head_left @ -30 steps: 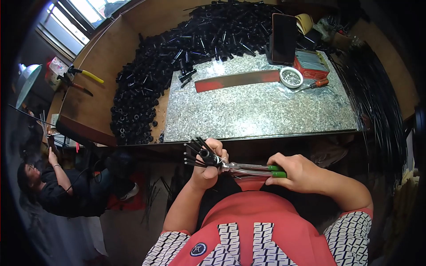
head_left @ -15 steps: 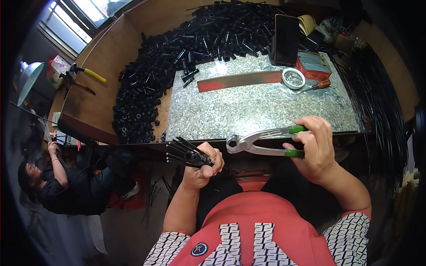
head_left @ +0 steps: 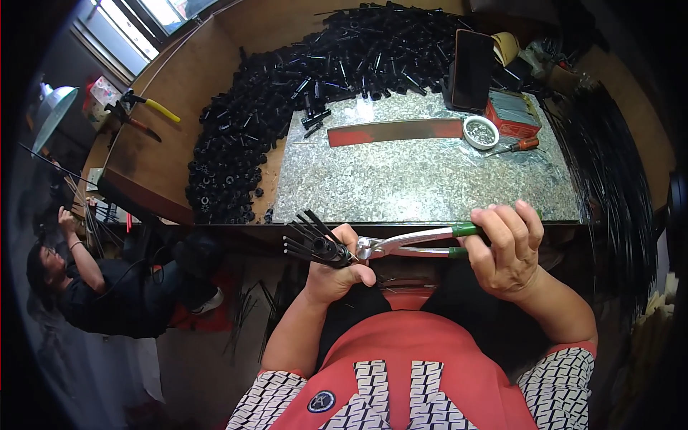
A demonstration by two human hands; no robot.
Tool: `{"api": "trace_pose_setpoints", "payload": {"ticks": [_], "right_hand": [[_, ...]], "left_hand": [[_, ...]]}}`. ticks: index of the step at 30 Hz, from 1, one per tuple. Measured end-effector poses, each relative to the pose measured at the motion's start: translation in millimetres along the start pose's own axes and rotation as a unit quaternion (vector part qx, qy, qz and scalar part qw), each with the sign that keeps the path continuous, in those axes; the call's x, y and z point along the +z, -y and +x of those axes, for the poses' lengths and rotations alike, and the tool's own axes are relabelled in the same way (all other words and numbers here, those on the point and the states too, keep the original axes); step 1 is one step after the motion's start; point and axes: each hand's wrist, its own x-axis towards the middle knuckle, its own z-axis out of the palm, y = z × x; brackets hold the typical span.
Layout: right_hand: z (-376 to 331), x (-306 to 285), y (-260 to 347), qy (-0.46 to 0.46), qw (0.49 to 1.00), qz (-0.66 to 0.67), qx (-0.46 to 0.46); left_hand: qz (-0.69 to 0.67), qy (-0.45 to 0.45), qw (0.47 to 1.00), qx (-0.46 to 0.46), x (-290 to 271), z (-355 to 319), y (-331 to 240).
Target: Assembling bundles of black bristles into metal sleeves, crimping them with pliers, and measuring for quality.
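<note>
1. Wooden tabletop [head_left: 179, 158] carries a grey stone slab [head_left: 423, 179]; left of the slab lies a heap of black tubes [head_left: 287, 93].
2. Below the slab's near edge, the left hand [head_left: 335, 271] is clenched around a bundle of black rods [head_left: 309, 242].
3. Right of it, the right hand [head_left: 509, 249] is wrapped round the green-handled pliers [head_left: 416, 245], whose nose touches the bundle.
4. Best done holding the bundle steady and squeezing squarely.

Bare metal sheet [head_left: 423, 175] lies open ahead; black tube heap [head_left: 287, 93] blocks left, phone [head_left: 471, 68] behind.
</note>
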Motion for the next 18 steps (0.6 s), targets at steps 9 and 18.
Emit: {"api": "trace_pose_setpoints", "payload": {"ticks": [9,18], "right_hand": [[0,2,-6,-0.046,0.998,-0.033,-0.030],[-4,-13,-6,0.130,0.962,0.229,0.070]], "left_hand": [[0.071,0.001,0.997,0.033,-1,6,8],[0.042,-0.033,0.997,0.056,2,-3,11]]}}
